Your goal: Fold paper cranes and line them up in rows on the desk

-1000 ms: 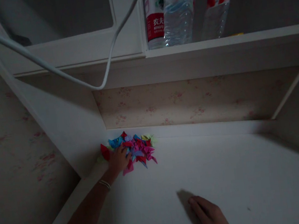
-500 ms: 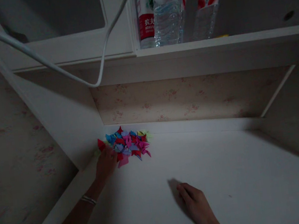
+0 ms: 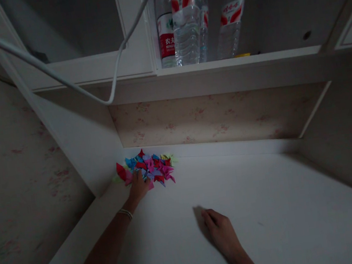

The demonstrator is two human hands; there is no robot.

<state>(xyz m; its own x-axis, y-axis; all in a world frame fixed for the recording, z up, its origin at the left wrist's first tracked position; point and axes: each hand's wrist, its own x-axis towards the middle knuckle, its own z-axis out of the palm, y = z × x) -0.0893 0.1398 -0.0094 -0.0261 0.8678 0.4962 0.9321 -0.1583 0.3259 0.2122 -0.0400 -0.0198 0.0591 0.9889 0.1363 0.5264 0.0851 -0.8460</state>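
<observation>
Bright origami pieces [image 3: 156, 167], folded from red, pink, blue, purple and yellow-green paper with pointed tips like cranes, lie heaped in the far left corner of the white desktop. At the heap's near side, my left hand [image 3: 138, 187] reaches in, thumb and fingers apart, its fingertips touching the papers; I see nothing gripped in it. Two thin bands [image 3: 125, 213] circle that wrist. My right hand [image 3: 221, 231] rests on the desktop nearer to me, fingers curled in and thumb against them, with nothing visible in it.
Overhead, a white shelf [image 3: 238, 61] carries several plastic bottles [image 3: 187, 33]. A pale cable [image 3: 72, 85] hangs across the upper left. The white desktop [image 3: 265, 189] stretches right, bounded by a flowered back wall [image 3: 218, 116] and side panels.
My left hand has moved right along the heap, and its fingers have spread. My right hand stays curled on the desktop. The whole view has shifted slightly.
</observation>
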